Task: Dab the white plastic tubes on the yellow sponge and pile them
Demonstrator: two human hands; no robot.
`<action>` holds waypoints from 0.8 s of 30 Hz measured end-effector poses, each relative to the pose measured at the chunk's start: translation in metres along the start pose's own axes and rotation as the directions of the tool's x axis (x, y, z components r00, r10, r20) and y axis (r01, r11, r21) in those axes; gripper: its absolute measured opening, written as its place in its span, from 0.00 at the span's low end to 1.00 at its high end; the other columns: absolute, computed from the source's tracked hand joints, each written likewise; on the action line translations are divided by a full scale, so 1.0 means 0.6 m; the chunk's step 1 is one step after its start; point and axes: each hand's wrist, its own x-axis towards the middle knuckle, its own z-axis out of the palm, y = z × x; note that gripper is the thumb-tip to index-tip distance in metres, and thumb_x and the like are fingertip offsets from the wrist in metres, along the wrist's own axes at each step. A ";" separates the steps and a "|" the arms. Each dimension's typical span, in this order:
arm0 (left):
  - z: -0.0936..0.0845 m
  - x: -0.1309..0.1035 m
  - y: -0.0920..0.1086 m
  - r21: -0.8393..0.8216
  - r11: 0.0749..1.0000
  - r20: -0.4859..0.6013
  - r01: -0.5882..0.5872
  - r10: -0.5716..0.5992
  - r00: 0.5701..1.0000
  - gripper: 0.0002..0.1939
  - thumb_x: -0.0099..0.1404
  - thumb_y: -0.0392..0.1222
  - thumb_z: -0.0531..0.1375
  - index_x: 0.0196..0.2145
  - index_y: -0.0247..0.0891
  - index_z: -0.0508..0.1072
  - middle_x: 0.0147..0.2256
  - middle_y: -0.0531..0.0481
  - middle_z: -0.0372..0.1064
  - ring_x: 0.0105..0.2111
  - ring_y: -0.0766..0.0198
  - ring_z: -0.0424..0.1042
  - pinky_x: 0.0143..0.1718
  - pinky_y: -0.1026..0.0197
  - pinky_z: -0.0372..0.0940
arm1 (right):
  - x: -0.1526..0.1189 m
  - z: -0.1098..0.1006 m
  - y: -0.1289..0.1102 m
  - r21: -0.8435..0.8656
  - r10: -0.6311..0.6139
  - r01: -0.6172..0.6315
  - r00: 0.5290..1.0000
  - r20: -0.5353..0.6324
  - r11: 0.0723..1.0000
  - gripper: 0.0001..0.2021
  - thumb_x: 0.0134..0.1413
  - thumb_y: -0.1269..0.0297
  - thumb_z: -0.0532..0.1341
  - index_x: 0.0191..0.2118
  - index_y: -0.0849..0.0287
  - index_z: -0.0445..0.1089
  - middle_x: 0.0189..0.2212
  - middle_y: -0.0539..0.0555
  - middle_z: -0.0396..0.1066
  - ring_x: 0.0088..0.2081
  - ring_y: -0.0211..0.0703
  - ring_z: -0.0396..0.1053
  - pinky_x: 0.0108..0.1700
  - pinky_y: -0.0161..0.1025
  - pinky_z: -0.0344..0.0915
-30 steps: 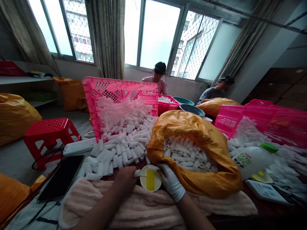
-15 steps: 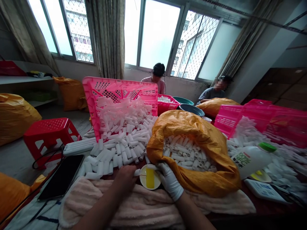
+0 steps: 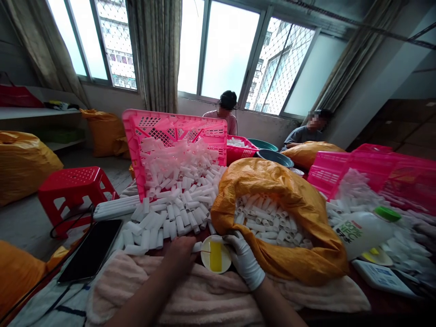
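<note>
My bare left hand (image 3: pixel 180 254) is closed round a short white plastic tube (image 3: pixel 197 247), whose end pokes out to the right. From that end a thin stick (image 3: pixel 205 251) reaches over a small round white dish (image 3: pixel 216 268) holding a flat yellow piece (image 3: pixel 215 255). At the dish's right rim is my right hand (image 3: pixel 244 256) in a white glove, fingers bent together with the tips by the edge. Whatever those fingertips hold is too small to make out. Many loose white tubes (image 3: pixel 184 213) are heaped behind my left hand.
An orange sack (image 3: pixel 272 175) full of tubes stands behind my right hand. A pink crate (image 3: pixel 131 150) lies tipped at the heap. On the left is a phone (image 3: pixel 90 250); on the right, a bottle (image 3: pixel 366 229). A pink towel (image 3: pixel 190 295) lies under my forearms. Two people sit across.
The whole view has shifted slightly, so things appear a little farther right. Both hands keep nearly the same places beside the dish, and the left one still holds the tube.
</note>
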 end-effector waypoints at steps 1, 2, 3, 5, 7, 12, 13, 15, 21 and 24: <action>-0.001 0.000 0.000 -0.007 1.000 0.000 -0.001 0.001 1.000 0.05 0.59 0.41 0.55 0.30 0.37 0.69 0.34 0.49 0.70 0.37 0.59 0.67 0.39 0.59 0.57 | 0.000 0.001 0.004 0.003 -0.021 0.021 1.000 -0.008 1.000 0.11 0.49 0.75 0.55 0.35 0.56 0.72 0.34 0.55 0.69 0.37 0.43 0.67 0.42 0.41 0.67; -0.002 -0.001 0.000 -0.012 1.000 0.001 -0.001 0.001 1.000 0.06 0.59 0.41 0.55 0.30 0.37 0.69 0.33 0.49 0.70 0.37 0.59 0.68 0.39 0.58 0.57 | 0.001 0.001 0.009 0.008 -0.029 0.030 0.999 -0.028 1.000 0.11 0.50 0.75 0.54 0.36 0.56 0.72 0.35 0.55 0.68 0.39 0.43 0.67 0.43 0.41 0.66; -0.003 -0.001 0.000 -0.015 1.000 -0.003 0.000 0.000 1.000 0.07 0.59 0.42 0.55 0.30 0.37 0.69 0.33 0.48 0.70 0.37 0.58 0.68 0.39 0.58 0.57 | 0.001 0.001 0.014 0.017 -0.022 0.023 0.997 -0.067 1.000 0.12 0.50 0.74 0.55 0.37 0.56 0.71 0.36 0.55 0.69 0.41 0.44 0.67 0.45 0.43 0.65; -0.006 -0.002 0.001 -0.019 1.000 -0.034 0.000 -0.001 0.999 0.07 0.59 0.41 0.54 0.32 0.37 0.70 0.36 0.47 0.71 0.40 0.58 0.67 0.42 0.57 0.57 | 0.004 -0.003 0.020 0.065 0.049 -0.039 0.985 -0.164 0.997 0.10 0.49 0.70 0.56 0.38 0.56 0.71 0.39 0.56 0.69 0.44 0.46 0.66 0.49 0.46 0.63; -0.012 -0.003 0.003 -0.032 0.999 -0.079 -0.005 0.002 0.997 0.10 0.58 0.38 0.55 0.38 0.37 0.70 0.40 0.46 0.70 0.44 0.57 0.66 0.46 0.57 0.56 | 0.009 -0.012 0.014 0.181 0.182 -0.146 0.962 -0.203 0.973 0.10 0.50 0.64 0.58 0.39 0.57 0.71 0.40 0.57 0.70 0.44 0.47 0.66 0.49 0.46 0.63; -0.035 -0.012 0.025 -0.160 0.985 -0.061 -0.058 0.049 0.997 0.14 0.57 0.36 0.53 0.41 0.41 0.69 0.39 0.49 0.71 0.40 0.60 0.68 0.42 0.61 0.59 | 0.013 -0.041 -0.048 0.535 0.487 -0.432 0.872 0.043 0.726 0.17 0.48 0.52 0.60 0.40 0.60 0.68 0.30 0.53 0.70 0.26 0.38 0.67 0.28 0.37 0.68; -0.040 -0.015 0.031 -0.182 0.980 -0.055 -0.081 0.073 0.996 0.12 0.57 0.37 0.53 0.40 0.41 0.69 0.36 0.50 0.71 0.38 0.61 0.68 0.40 0.63 0.59 | 0.012 -0.045 -0.062 0.559 0.515 -0.469 0.853 0.085 0.684 0.19 0.47 0.51 0.61 0.40 0.60 0.68 0.27 0.51 0.69 0.22 0.36 0.65 0.25 0.36 0.67; -0.050 -0.021 0.044 -0.199 0.971 -0.038 -0.129 0.124 0.992 0.09 0.58 0.39 0.53 0.36 0.42 0.70 0.32 0.52 0.71 0.34 0.63 0.69 0.35 0.65 0.58 | 0.007 -0.048 -0.087 0.563 0.531 -0.496 0.840 0.115 0.661 0.18 0.45 0.51 0.62 0.38 0.60 0.68 0.24 0.49 0.68 0.20 0.35 0.64 0.22 0.35 0.66; -0.064 -0.042 0.070 -0.197 0.961 0.062 -0.195 0.211 0.975 0.06 0.59 0.41 0.52 0.32 0.43 0.69 0.29 0.55 0.71 0.30 0.65 0.69 0.30 0.66 0.56 | -0.006 -0.065 -0.139 0.294 0.048 -0.078 0.993 0.108 0.953 0.07 0.53 0.63 0.57 0.37 0.55 0.70 0.39 0.55 0.69 0.42 0.43 0.68 0.46 0.41 0.66; -0.058 -0.051 0.085 -0.117 0.978 0.046 -0.172 0.178 0.983 0.07 0.60 0.41 0.51 0.32 0.41 0.69 0.29 0.52 0.71 0.31 0.63 0.70 0.30 0.65 0.57 | -0.006 -0.060 -0.145 0.246 0.037 -0.086 0.980 0.197 0.966 0.10 0.54 0.62 0.56 0.41 0.56 0.68 0.38 0.55 0.69 0.41 0.42 0.67 0.44 0.39 0.66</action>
